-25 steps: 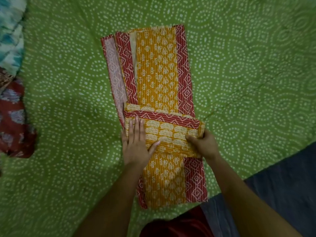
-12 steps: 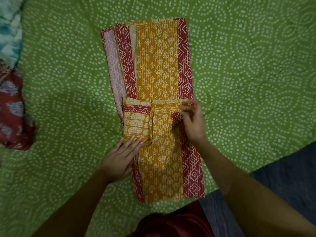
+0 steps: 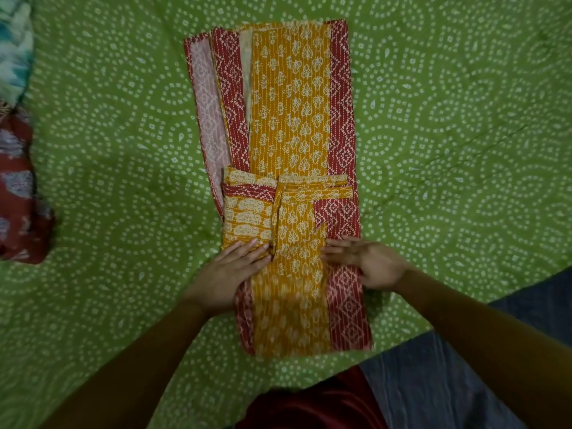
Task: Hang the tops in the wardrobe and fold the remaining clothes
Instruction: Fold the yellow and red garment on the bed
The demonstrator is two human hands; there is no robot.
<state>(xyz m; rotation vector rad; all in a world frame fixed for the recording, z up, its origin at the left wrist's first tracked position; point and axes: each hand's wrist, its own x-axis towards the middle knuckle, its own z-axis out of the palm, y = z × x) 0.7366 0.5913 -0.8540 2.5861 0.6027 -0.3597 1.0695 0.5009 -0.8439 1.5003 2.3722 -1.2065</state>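
the left hand (image 3: 230,272) lies flat, fingers straight and together, pressing the near left part of the yellow and red garment (image 3: 291,125), its fingertips on a folded-over flap (image 3: 247,216) of the same cloth. the right hand (image 3: 370,263) rests opposite on the garment's red right border, fingers extended and relaxed toward the centre, gripping nothing. between the two hands runs the yellow printed middle panel. the garment lies folded into a long narrow strip on the green dotted bedspread (image 3: 464,134), stretching from near the person's body away toward the far side, with red patterned bands along both edges and a paler strip showing at its far left. at the left edge of the view, well apart from the garment, sit a dark red printed cloth (image 3: 18,193) and, beyond it, a teal and white cloth (image 3: 14,48). blue fabric (image 3: 433,382) shows at the lower right.
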